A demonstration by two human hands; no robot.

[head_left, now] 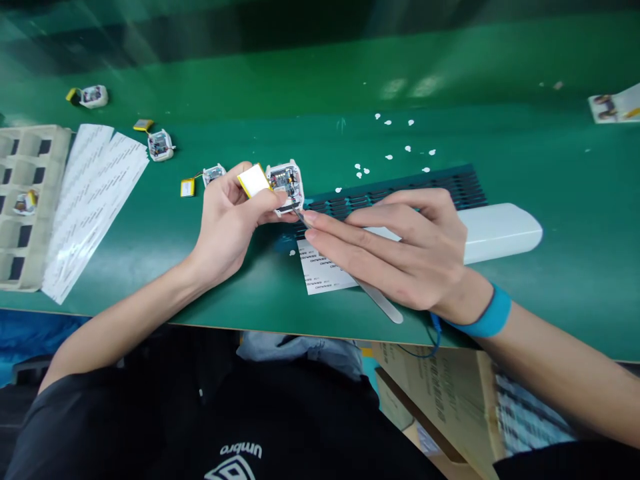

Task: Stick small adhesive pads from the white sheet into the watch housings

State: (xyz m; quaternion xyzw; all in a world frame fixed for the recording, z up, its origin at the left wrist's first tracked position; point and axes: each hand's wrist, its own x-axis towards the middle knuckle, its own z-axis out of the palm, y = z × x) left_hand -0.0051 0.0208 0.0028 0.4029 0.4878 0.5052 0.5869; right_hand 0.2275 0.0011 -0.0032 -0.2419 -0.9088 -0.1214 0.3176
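I see L hand [227,220] pinching small open device [286,183] w/ yellow battery [253,180] — R hand [400,250] gripping metal tweezers [373,297], tip at device, near desk [575,280] front edge

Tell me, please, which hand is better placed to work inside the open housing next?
The right hand, probably: it already holds the tweezers with the tip at the housing. The left hand is taken up holding the housing and its yellow battery.

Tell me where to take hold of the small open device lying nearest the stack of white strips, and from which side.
Take the open device by its white outer casing, coming from above with the grip across its two side walls. Its circuit board faces up, and its yellow battery trails toward the far side, so avoid that side.
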